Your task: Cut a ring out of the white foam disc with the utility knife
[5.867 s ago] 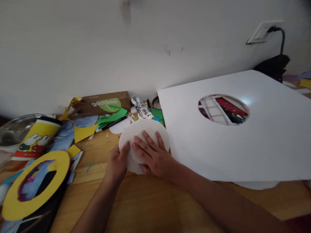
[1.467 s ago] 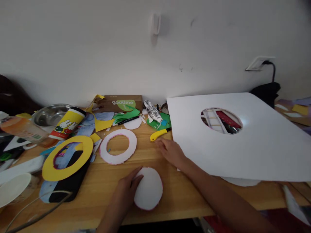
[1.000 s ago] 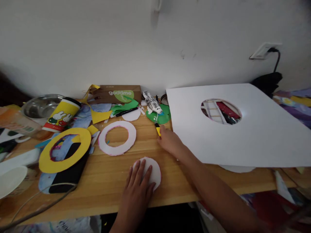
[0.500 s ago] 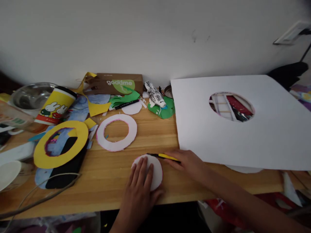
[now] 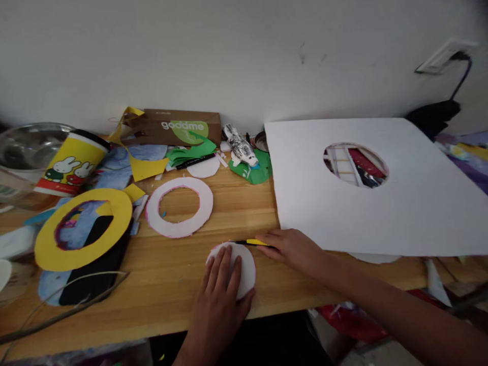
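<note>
Under the stretched fingers of my left hand [image 5: 223, 287] a white foam-board disc [image 5: 246, 267] with a pink-marked edge lies flat near the table's front. My right hand [image 5: 292, 249] is closed around a yellow and black utility knife [image 5: 256, 242]. The knife's dark front end reaches the disc's far rim; the blade tip is too small to make out. Beyond the disc rests a white ring [image 5: 206, 208] with pink edges. A yellow ring [image 5: 48, 246] lies farther left over a dark flat object [image 5: 95, 272].
A large white board [image 5: 412, 218] with an oval hole covers the table's right side. A brown box [image 5: 152, 129], a painted animal figure [image 5: 241, 147] and green scraps stand along the wall. At left are a yellow cup [image 5: 72, 165], a metal bowl [image 5: 23, 157] and a cord [image 5: 91, 305].
The view has shifted slightly. My right hand sits a little closer to the disc, showing less of the knife handle. My left thumb has drawn in against the disc's edge.
</note>
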`<move>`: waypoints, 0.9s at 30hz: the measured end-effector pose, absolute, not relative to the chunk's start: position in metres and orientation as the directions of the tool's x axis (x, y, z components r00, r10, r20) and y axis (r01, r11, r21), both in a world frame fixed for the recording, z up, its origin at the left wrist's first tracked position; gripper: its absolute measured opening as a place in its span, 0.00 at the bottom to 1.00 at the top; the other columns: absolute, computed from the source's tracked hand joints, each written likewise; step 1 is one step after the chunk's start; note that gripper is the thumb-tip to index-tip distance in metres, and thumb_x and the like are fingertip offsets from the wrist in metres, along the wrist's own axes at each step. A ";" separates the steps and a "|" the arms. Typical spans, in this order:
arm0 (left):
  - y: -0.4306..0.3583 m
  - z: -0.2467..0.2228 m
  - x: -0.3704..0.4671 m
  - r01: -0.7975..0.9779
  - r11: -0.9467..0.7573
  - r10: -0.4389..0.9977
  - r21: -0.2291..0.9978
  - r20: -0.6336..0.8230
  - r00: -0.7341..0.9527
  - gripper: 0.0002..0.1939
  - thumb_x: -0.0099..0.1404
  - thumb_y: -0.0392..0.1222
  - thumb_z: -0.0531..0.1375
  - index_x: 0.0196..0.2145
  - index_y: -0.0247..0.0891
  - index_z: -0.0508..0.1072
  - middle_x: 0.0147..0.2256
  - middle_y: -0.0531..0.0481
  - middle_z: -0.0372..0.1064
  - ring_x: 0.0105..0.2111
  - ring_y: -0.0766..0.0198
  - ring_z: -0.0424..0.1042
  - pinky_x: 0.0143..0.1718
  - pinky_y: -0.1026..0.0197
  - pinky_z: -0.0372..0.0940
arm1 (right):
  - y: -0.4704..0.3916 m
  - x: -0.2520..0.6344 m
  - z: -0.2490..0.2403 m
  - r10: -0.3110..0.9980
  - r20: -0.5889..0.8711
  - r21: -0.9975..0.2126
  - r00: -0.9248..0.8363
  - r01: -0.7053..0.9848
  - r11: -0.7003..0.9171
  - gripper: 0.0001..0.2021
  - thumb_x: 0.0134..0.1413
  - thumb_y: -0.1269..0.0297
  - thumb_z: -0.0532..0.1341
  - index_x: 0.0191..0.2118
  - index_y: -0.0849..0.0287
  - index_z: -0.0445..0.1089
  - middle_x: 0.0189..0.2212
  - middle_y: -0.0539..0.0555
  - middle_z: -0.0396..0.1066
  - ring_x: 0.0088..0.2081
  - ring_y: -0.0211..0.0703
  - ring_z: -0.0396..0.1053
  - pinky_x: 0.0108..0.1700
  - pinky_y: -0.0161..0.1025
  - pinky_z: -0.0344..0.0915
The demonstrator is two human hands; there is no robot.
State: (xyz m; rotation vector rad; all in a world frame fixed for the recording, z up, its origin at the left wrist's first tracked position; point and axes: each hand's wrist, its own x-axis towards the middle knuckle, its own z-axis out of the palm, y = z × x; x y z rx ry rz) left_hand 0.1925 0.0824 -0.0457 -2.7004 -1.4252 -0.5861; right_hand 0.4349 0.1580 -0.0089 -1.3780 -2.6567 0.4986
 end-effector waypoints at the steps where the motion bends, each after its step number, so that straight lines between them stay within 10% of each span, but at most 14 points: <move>1: 0.082 -0.045 0.193 0.804 -0.578 0.791 0.142 0.341 0.508 0.27 0.68 0.46 0.60 0.60 0.29 0.67 0.64 0.28 0.61 0.64 0.40 0.62 0.57 0.40 0.69 | 0.158 0.434 -0.006 0.807 -0.066 -0.312 -0.587 0.780 0.543 0.15 0.69 0.61 0.58 0.56 0.58 0.73 0.47 0.56 0.79 0.45 0.47 0.79 0.47 0.43 0.75; 27: 0.084 -0.041 0.196 0.805 -0.563 0.809 0.189 0.323 0.491 0.25 0.69 0.44 0.60 0.59 0.28 0.68 0.62 0.25 0.64 0.62 0.36 0.65 0.55 0.37 0.69 | 0.155 0.430 0.018 0.673 -0.229 -0.030 -0.703 0.696 0.717 0.26 0.53 0.81 0.61 0.59 0.66 0.63 0.41 0.58 0.76 0.34 0.47 0.77 0.29 0.40 0.72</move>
